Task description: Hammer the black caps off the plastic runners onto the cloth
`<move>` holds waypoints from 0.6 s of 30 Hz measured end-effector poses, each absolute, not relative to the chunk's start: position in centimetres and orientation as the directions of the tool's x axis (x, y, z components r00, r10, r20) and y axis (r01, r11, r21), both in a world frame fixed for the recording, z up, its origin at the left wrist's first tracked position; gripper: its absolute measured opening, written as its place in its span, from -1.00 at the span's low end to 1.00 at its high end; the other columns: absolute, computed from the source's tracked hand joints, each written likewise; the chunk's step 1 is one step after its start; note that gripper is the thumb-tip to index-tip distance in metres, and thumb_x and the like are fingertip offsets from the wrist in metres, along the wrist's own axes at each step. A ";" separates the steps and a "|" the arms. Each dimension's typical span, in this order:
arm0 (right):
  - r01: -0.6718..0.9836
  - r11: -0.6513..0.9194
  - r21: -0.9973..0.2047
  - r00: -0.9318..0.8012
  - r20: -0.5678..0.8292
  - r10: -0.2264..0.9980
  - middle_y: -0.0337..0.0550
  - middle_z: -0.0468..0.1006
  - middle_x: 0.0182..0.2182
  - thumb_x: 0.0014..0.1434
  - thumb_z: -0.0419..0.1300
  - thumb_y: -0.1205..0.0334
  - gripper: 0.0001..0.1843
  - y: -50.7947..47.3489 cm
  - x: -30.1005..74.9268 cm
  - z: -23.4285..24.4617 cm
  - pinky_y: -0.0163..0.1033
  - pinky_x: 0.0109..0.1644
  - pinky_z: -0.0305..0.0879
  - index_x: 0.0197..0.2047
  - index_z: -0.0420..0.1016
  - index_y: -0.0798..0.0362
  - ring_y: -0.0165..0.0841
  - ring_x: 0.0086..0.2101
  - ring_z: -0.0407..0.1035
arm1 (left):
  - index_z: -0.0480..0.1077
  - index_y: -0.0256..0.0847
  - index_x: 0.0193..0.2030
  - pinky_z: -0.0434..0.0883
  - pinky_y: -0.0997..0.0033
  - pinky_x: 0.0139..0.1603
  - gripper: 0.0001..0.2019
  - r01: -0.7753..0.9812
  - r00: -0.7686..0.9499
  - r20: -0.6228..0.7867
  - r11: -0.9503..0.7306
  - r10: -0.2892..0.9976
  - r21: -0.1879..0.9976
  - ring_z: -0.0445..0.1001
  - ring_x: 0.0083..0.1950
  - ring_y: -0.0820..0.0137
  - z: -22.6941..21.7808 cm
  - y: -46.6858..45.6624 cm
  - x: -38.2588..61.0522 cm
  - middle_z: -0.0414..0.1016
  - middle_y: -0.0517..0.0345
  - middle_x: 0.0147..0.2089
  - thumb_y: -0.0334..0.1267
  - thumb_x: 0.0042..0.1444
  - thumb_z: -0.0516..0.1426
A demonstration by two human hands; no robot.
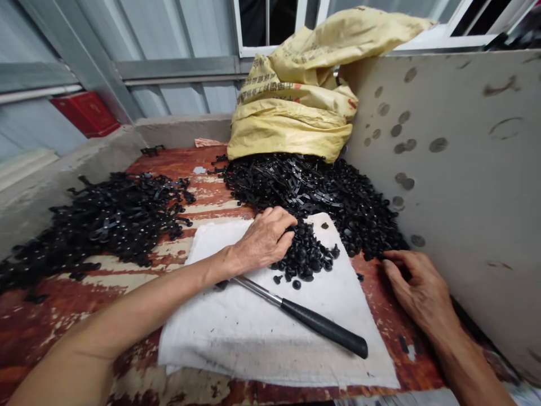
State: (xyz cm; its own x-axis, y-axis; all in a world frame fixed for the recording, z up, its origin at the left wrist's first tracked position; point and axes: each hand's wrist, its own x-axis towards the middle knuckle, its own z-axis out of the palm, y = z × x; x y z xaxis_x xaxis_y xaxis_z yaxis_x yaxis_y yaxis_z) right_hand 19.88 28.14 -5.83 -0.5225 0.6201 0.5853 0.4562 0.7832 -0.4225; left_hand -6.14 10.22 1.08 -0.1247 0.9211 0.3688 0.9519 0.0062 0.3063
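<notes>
My left hand (264,239) is closed, its fingers curled against a small heap of black round-headed studs (310,251) on a folded white cloth (253,332). Whatever its fingertips grip is hidden. Under my left wrist lies a hammer-like tool (323,327) with a metal shaft and black grip; its head is mostly covered by my arm. Off the cloth to the right, my right hand (418,287) has thumb and forefinger drawn together at the edge of a larger pile of black studs (363,214). What sits between those fingertips is too small to make out.
A yellow woven sack (291,124) spills black linked strips (287,180) behind the cloth. More black strips (114,220) are heaped at left on the worn red board (139,327). A pale spotted panel (460,169) bounds the right side; a red box (87,114) stands back left.
</notes>
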 end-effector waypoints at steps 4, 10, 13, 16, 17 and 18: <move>0.457 0.779 -0.430 -0.533 0.569 0.627 -0.09 0.50 -0.36 0.16 0.04 0.09 -0.80 28.1 20.2 -5.9 -0.08 -0.20 0.38 -0.28 0.44 -0.05 -0.19 -0.34 0.43 | 0.37 -0.23 -0.09 0.38 0.18 0.05 -0.77 0.933 -0.017 0.275 -0.084 0.961 0.351 0.37 -0.05 0.29 1.0 8.7 -4.7 0.40 -0.02 -0.10 -0.41 0.24 -0.07; 0.455 0.764 -0.457 -0.538 0.543 0.645 -0.07 0.49 -0.37 0.14 0.05 0.06 -0.78 28.3 20.5 -6.0 -0.03 -0.17 0.36 -0.30 0.44 -0.04 -0.15 -0.32 0.43 | 0.39 -0.22 -0.14 0.40 0.20 -0.02 -0.77 0.940 0.010 0.239 -0.090 0.971 0.329 0.37 -0.08 0.30 1.0 4.4 -4.7 0.40 0.00 -0.13 -0.45 0.24 -0.07; 0.446 0.764 -0.466 -0.550 0.531 0.645 -0.02 0.50 -0.37 0.17 0.04 0.08 -0.78 27.9 20.6 -5.4 -0.02 -0.19 0.35 -0.32 0.44 -0.02 -0.13 -0.34 0.43 | 0.39 -0.22 -0.14 0.39 0.19 -0.02 -0.76 0.946 -0.025 0.269 -0.065 0.963 0.318 0.37 -0.06 0.29 0.7 2.1 -5.0 0.42 0.00 -0.13 -0.48 0.22 -0.07; 0.416 0.779 -0.470 -0.562 0.541 0.626 -0.01 0.51 -0.38 0.23 0.03 0.12 -0.79 26.0 20.6 -3.8 -0.05 -0.25 0.33 -0.31 0.43 -0.02 -0.14 -0.38 0.43 | 0.39 -0.21 -0.14 0.40 0.19 -0.01 -0.76 0.947 -0.069 0.290 -0.028 0.955 0.319 0.38 -0.04 0.29 0.5 0.0 -5.4 0.43 0.00 -0.13 -0.48 0.23 -0.06; 0.387 0.798 -0.462 -0.581 0.549 0.601 -0.02 0.52 -0.37 0.25 0.02 0.12 -0.80 25.1 20.5 -3.1 -0.06 -0.26 0.33 -0.30 0.43 -0.02 -0.15 -0.37 0.44 | 0.39 -0.22 -0.13 0.40 0.19 -0.01 -0.76 0.946 -0.077 0.300 -0.025 0.951 0.322 0.38 -0.04 0.29 0.4 -0.6 -5.6 0.43 0.00 -0.12 -0.48 0.23 -0.06; 0.346 0.824 -0.449 -0.625 0.545 0.559 -0.05 0.53 -0.35 0.26 0.03 0.13 -0.81 23.9 20.3 -2.3 -0.08 -0.24 0.34 -0.27 0.43 -0.04 -0.16 -0.35 0.45 | 0.39 -0.23 -0.12 0.40 0.20 -0.01 -0.75 0.944 -0.086 0.312 -0.023 0.946 0.329 0.39 -0.04 0.30 0.4 -1.1 -5.7 0.43 -0.01 -0.11 -0.48 0.23 -0.07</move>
